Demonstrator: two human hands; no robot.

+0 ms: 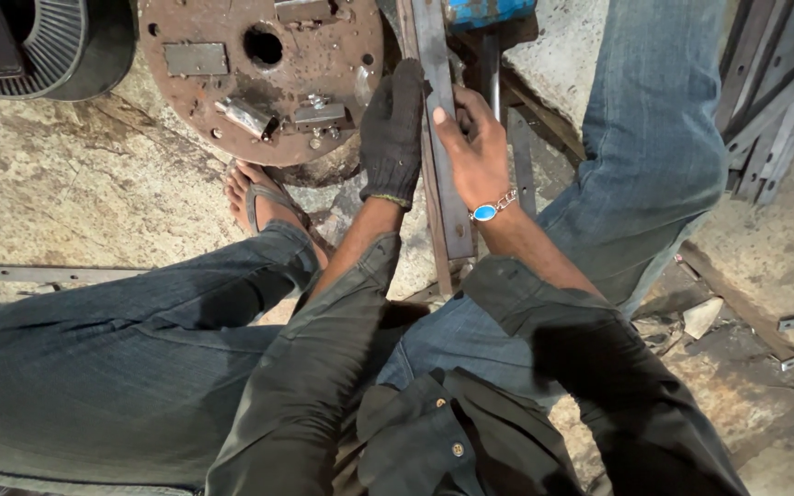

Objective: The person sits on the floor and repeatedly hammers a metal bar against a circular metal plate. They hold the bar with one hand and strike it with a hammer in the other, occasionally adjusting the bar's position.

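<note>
Concrete floor lay beneath; my gloved left hand and bare right hand both grasped the flat steel bar between them, rusty disc beside.

rusty round plate | loose metal strips | concrete floor

Your gloved left hand covers part of the flat metal strip, so your grip there can't be told. The strip's far end runs off the top edge. Your right hand hides its fingertips behind the strip. The blue object and ribbed drum are cropped at the top.
</note>
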